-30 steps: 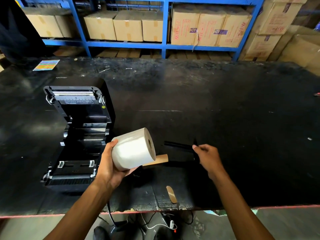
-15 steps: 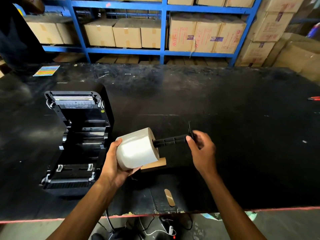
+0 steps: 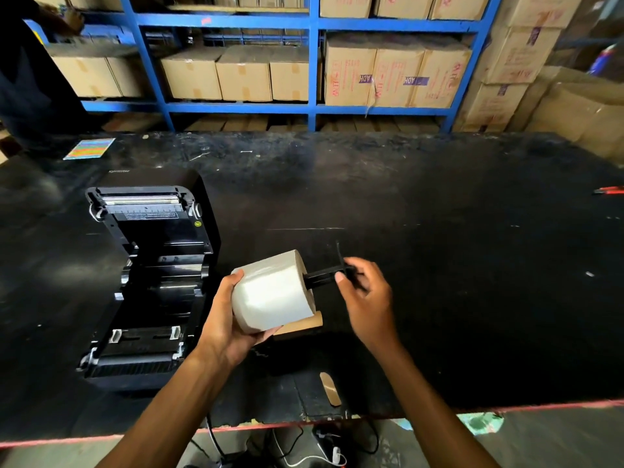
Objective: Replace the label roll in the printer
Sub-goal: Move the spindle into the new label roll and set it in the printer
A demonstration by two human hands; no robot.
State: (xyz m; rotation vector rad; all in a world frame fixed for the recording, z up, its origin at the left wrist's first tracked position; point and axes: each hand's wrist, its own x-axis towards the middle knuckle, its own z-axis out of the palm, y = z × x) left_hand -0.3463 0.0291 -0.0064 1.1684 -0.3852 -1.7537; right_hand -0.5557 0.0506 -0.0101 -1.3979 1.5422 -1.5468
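Observation:
A black label printer (image 3: 152,282) stands on the left of the black table (image 3: 439,265) with its lid swung open and its roll bay bare. My left hand (image 3: 224,327) grips a white label roll (image 3: 275,292) from below, just right of the printer. A black spindle (image 3: 324,276) sticks partway into the roll's core from the right. My right hand (image 3: 366,295) pinches the spindle's outer end at its flange. An empty brown cardboard core (image 3: 304,325) lies on the table under the roll.
A small brown strip (image 3: 331,388) lies near the table's front edge. A colourful sheet (image 3: 89,148) sits at the back left, a red tool (image 3: 611,189) at the far right. Blue shelving (image 3: 314,62) with cardboard boxes stands behind. Cables (image 3: 304,447) hang below the front edge.
My right hand picked the black spindle up off the table and pushed it into the roll's core from the right. It now sits deeper in. The roll stayed in my left hand.

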